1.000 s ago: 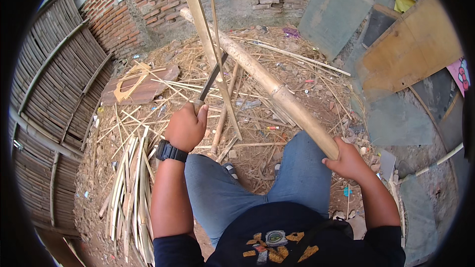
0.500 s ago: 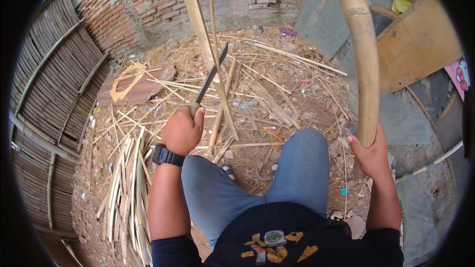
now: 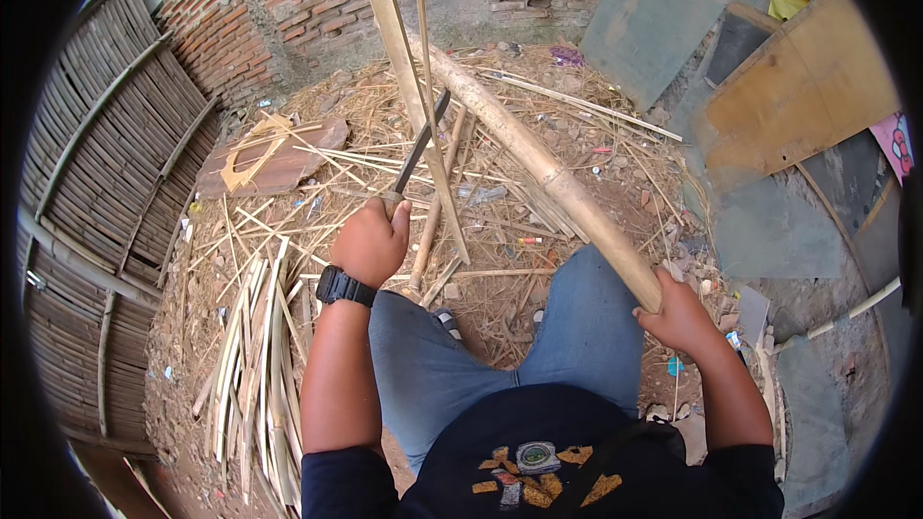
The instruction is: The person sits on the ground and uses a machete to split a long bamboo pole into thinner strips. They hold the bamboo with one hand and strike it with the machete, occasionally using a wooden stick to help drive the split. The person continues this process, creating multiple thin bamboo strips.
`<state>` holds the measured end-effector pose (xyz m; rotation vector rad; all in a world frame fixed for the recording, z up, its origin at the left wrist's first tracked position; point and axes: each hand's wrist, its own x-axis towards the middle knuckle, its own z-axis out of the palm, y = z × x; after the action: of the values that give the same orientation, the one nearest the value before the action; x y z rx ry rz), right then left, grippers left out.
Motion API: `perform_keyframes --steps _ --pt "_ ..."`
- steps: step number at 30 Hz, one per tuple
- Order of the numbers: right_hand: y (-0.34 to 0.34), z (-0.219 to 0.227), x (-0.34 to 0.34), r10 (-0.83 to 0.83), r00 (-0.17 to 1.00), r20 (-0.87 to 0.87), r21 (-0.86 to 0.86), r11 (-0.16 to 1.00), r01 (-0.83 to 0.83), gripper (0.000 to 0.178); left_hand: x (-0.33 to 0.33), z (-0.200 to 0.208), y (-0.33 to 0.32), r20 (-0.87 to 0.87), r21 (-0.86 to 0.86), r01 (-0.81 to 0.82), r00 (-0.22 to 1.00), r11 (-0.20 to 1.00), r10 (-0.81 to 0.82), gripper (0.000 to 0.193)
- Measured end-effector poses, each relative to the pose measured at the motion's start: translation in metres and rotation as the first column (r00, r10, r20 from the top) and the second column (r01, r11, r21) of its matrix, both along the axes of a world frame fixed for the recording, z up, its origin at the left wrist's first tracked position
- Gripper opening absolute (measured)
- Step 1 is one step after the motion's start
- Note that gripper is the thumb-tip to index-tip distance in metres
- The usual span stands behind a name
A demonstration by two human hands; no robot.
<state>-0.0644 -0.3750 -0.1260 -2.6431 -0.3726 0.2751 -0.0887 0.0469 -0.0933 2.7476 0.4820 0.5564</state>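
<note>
My left hand (image 3: 370, 245) is closed around the handle of a long dark-bladed knife (image 3: 418, 156), pointing forward and to the right. The blade crosses an upright split bamboo piece (image 3: 392, 43), lodged where a narrow strip (image 3: 423, 48) stands apart from the wider part. My right hand (image 3: 685, 315) grips the near end of a thick bamboo pole (image 3: 567, 187). This pole slants forward and left, its far end behind the split piece's top; whether they touch I cannot tell.
A heap of bamboo strips (image 3: 252, 365) lies at left, near a bamboo-slat wall (image 3: 96, 192). Wood scraps and litter cover the ground before a brick wall (image 3: 404, 0). Grey sheets (image 3: 654, 24) and a brown board (image 3: 803, 86) lean at right.
My right hand has swung the pole from upright at the right down and across to the left. The left hand, knife and split piece have barely moved.
</note>
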Motion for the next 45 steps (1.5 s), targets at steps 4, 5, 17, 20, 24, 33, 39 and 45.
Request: perform_keyframes --steps 4,5,17,20,24,33,39,45 --pt "0.0 -0.015 -0.004 0.018 0.92 -0.391 0.424 0.891 0.163 0.051 0.003 -0.003 -0.001 0.009 -0.039 0.0 1.0 0.999 0.001 0.047" --pt "0.005 -0.013 -0.012 0.022 0.91 -0.413 0.466 0.864 0.19 0.051 0.002 -0.003 -0.001 0.0 -0.048 -0.003 1.0 0.999 0.003 0.047" --pt "0.007 0.053 0.005 -0.29 0.939 0.183 0.67 0.736 0.096 0.05 0.005 -0.009 0.003 0.017 -0.019 -0.005 1.0 1.0 0.006 0.043" --pt "0.015 0.048 0.01 -0.272 0.938 0.214 0.572 0.813 0.105 0.05 0.007 -0.012 0.004 0.033 -0.03 0.011 0.999 0.999 -0.01 0.043" --pt "0.009 0.004 0.017 -0.009 1.0 0.013 0.104 0.995 0.008 0.052 0.007 -0.012 0.002 0.037 -0.037 0.002 0.999 0.999 -0.001 0.045" --pt "0.017 -0.013 0.019 0.03 0.961 -0.275 0.312 0.948 0.06 0.056 0.01 -0.008 0.013 -0.085 -0.024 -0.018 0.996 1.0 0.016 0.048" --pt "0.019 0.009 0.013 -0.036 0.962 -0.271 0.574 0.796 0.192 0.055 0.008 -0.014 0.019 -0.092 -0.035 -0.052 0.995 0.998 0.049 0.047" --pt "0.009 0.052 0.028 -0.259 0.943 0.21 0.637 0.768 0.069 0.052 0.008 -0.022 0.014 -0.046 -0.03 -0.065 0.997 0.997 0.064 0.047"
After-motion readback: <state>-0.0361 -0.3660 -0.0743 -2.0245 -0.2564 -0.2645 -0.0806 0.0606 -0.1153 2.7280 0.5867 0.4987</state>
